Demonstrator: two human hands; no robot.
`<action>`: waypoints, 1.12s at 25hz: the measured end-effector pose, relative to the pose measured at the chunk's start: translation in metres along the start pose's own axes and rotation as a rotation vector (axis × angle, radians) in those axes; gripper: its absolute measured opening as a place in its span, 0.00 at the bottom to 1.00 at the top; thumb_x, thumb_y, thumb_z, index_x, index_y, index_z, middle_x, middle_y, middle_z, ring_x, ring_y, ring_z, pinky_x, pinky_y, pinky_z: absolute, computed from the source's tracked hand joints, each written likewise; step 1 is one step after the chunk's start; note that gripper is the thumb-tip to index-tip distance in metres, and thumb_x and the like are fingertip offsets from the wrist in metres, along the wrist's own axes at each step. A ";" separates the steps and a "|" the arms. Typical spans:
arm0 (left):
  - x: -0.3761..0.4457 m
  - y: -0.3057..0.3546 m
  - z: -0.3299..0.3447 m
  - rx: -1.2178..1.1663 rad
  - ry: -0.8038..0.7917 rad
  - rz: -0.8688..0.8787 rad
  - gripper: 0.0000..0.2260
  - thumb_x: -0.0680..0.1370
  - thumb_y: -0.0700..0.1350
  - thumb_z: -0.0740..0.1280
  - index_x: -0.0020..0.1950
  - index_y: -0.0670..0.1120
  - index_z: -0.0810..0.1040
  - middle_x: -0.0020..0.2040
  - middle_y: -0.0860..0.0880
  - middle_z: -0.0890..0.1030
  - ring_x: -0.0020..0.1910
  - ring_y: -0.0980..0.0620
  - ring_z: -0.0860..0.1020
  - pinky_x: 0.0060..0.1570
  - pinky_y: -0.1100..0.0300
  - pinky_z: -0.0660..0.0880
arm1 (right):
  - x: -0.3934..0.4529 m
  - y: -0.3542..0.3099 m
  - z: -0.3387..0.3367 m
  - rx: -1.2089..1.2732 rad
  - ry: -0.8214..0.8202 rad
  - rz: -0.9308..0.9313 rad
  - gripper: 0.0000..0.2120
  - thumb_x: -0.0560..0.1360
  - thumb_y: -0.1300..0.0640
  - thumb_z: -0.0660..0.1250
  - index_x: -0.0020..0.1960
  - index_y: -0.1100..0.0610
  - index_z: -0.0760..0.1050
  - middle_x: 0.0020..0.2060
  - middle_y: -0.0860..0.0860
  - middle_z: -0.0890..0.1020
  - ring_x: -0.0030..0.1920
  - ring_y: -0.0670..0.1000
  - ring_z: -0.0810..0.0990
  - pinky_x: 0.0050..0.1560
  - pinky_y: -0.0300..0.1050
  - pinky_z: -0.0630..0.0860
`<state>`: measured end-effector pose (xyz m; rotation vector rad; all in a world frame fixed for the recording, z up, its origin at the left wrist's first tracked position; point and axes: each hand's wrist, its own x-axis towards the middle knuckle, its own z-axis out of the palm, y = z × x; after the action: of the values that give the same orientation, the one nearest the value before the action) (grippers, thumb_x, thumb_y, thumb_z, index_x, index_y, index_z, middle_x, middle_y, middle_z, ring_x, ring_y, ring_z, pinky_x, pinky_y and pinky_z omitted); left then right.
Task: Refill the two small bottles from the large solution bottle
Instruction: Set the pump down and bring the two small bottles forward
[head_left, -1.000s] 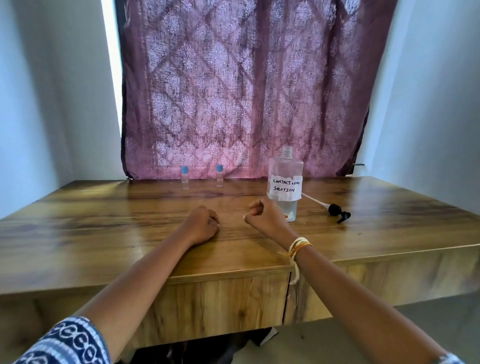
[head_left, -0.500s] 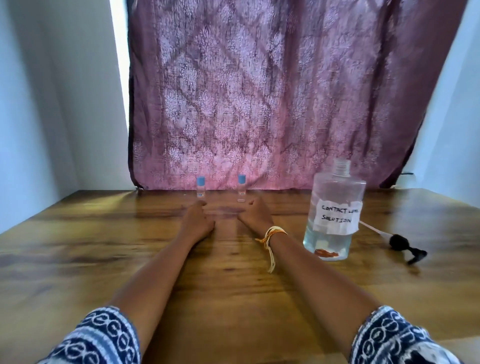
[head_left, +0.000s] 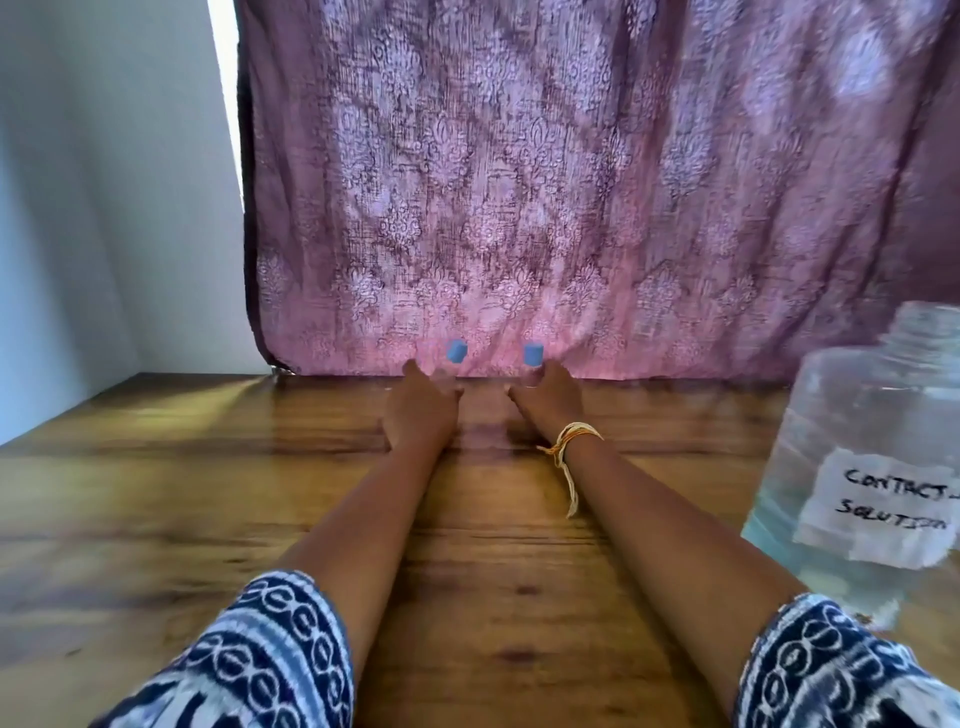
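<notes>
Two small clear bottles with blue caps stand at the back of the wooden table (head_left: 156, 519), in front of the curtain. My left hand (head_left: 421, 410) reaches around the left small bottle (head_left: 457, 352), whose cap leans slightly. My right hand (head_left: 545, 400) wraps the right small bottle (head_left: 533, 354). Only the caps show above my fingers; the bodies are blurred and mostly hidden. The large solution bottle (head_left: 872, 467), uncapped and labelled "CONTACT SOLUTION", stands near my right forearm at the right edge of the view.
A purple patterned curtain (head_left: 571, 208) hangs right behind the small bottles. A white wall (head_left: 104, 208) closes the left side. The whole view is blurred by motion.
The view has moved forward and closer to the table. Both hands have slid further back and now reach the two small bottles. The pump head has left the view.
</notes>
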<state>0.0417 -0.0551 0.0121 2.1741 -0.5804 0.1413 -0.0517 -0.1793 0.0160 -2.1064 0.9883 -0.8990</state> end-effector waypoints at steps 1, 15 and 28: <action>0.003 0.001 0.000 0.020 -0.014 0.015 0.28 0.77 0.54 0.66 0.73 0.45 0.64 0.64 0.39 0.77 0.65 0.38 0.74 0.59 0.49 0.71 | 0.001 0.002 0.002 0.004 0.006 0.000 0.18 0.71 0.55 0.72 0.57 0.60 0.74 0.55 0.58 0.80 0.58 0.60 0.78 0.52 0.44 0.71; -0.054 0.002 -0.028 -0.139 -0.146 0.167 0.12 0.75 0.45 0.70 0.57 0.41 0.79 0.53 0.42 0.83 0.55 0.43 0.80 0.55 0.53 0.75 | -0.068 -0.004 -0.035 0.148 -0.017 -0.046 0.22 0.66 0.56 0.78 0.50 0.57 0.68 0.45 0.52 0.75 0.47 0.52 0.76 0.46 0.44 0.69; -0.191 0.005 -0.092 -0.208 -0.417 0.324 0.12 0.78 0.37 0.65 0.61 0.42 0.80 0.61 0.46 0.80 0.61 0.49 0.77 0.62 0.60 0.70 | -0.224 -0.004 -0.129 0.025 -0.056 -0.178 0.14 0.67 0.57 0.76 0.39 0.51 0.70 0.32 0.44 0.74 0.34 0.44 0.71 0.32 0.33 0.64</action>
<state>-0.1202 0.0812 0.0162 1.9000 -1.1320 -0.1985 -0.2602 -0.0261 0.0227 -2.2119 0.7659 -0.9280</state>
